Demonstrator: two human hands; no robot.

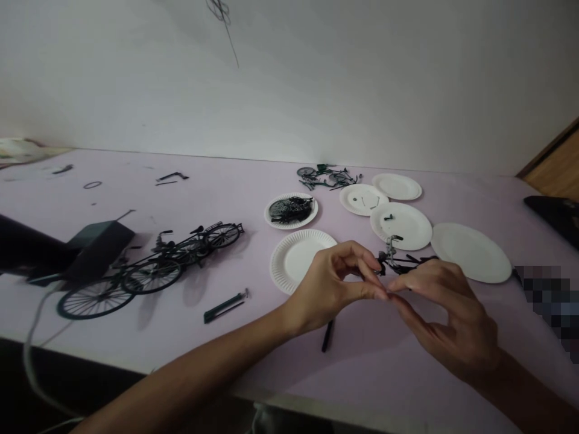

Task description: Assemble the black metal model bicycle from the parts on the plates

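Over the right side of the table, my left hand point(337, 280) and my right hand point(447, 313) meet at their fingertips. Both are closed in a pinch on a dark model bicycle frame point(400, 260) with a silvery handlebar standing up at its front. My fingers cover the lower part of the frame, so the exact spot being gripped is hidden. Just left of my left hand lies a white paper plate point(283, 265) with a fluted rim. Below the hands a black stick-like tool point(327, 336) rests on the table, partly behind my left wrist.
Model bicycles point(154, 274) stand at left beside a black device point(99, 241). A dark green hand tool point(226, 306) lies in front. Behind are a plate of black bicycle parts point(292, 210), more green bicycle pieces point(328, 176) and several white plates point(470, 253), some with small parts.
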